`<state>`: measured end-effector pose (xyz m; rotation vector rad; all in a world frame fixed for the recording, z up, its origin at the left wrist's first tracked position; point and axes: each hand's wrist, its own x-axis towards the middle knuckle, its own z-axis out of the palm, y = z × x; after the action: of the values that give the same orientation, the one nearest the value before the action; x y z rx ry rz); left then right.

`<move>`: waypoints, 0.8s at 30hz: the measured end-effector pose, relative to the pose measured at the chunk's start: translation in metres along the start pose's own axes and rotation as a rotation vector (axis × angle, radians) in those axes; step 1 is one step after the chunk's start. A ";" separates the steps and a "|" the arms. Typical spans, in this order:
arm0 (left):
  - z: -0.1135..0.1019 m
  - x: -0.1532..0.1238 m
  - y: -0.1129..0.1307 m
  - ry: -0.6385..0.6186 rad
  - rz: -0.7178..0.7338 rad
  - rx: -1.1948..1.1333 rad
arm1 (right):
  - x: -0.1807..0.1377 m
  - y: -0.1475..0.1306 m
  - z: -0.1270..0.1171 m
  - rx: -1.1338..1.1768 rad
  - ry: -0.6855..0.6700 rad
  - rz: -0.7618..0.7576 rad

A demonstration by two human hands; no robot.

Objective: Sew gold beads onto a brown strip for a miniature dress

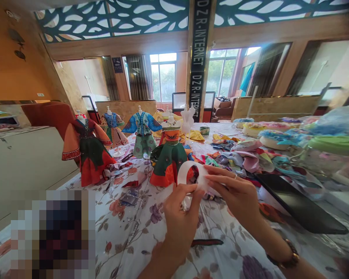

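A roll of white tape [184, 170] is held up over the table, its round hole facing me. My left hand [180, 213] pinches its lower edge between thumb and fingers. At the roll's right side, the fingertips of my right hand [235, 190] are closed on it; whether they grip a loose end of tape I cannot make out. Just behind the roll stands a small mannequin in a green and orange-red dress [171, 159], partly covered by it. A dark slim tool [207, 242] lies on the tablecloth between my forearms.
Several dressed mannequins, including one in a red dress [88, 155] and one in blue [140, 131], stand left and behind. A bare white mannequin [188, 121] is farther back. Fabric scraps [247, 155] pile up on the right, near a black phone or tablet [299, 203] and a green-lidded jar [331, 145].
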<state>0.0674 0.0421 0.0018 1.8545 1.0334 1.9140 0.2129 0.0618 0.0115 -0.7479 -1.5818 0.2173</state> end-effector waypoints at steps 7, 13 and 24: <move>-0.001 -0.002 -0.001 0.012 0.062 0.031 | 0.001 -0.004 0.002 -0.083 0.032 -0.042; -0.001 -0.002 -0.002 0.010 0.074 0.056 | 0.001 -0.006 0.003 -0.140 0.055 -0.078; 0.000 -0.002 -0.003 0.016 0.113 0.080 | -0.001 -0.005 0.005 -0.169 0.073 -0.085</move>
<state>0.0673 0.0433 -0.0016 1.9843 1.0442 1.9803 0.2060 0.0589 0.0126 -0.8078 -1.5718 -0.0061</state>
